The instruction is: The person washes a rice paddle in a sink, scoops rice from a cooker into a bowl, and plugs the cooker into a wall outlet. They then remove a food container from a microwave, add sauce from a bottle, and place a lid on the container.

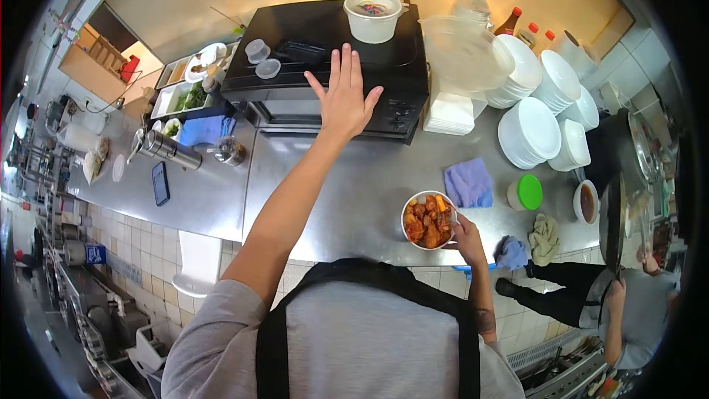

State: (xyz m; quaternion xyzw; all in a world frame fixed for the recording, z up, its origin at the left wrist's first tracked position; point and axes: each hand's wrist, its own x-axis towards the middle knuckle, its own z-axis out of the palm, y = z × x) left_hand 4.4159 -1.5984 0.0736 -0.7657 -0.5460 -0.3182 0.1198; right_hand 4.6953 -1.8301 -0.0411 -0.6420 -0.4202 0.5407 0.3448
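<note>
My left hand (345, 100) is stretched out over the front edge of a black oven (295, 37), its fingers spread and nothing in it. Past its fingertips a white tub (371, 18) stands on the oven's top. With my right hand (467, 241) I grip the side of a white bowl (406, 233) at the counter's front edge. Red-brown sauced pieces of food (427, 220) fill the bowl. A purple cloth (468, 182) lies just behind it, and a tub with a green lid (529, 192) stands to the right.
Stacked white bowls (529, 129) and a sauce bowl (586, 202) stand on the right of the steel counter (325, 177). On the left are a phone (160, 183), a steel flask (173, 150) and a glass jar (230, 151). Another person (635, 310) stands at the far right.
</note>
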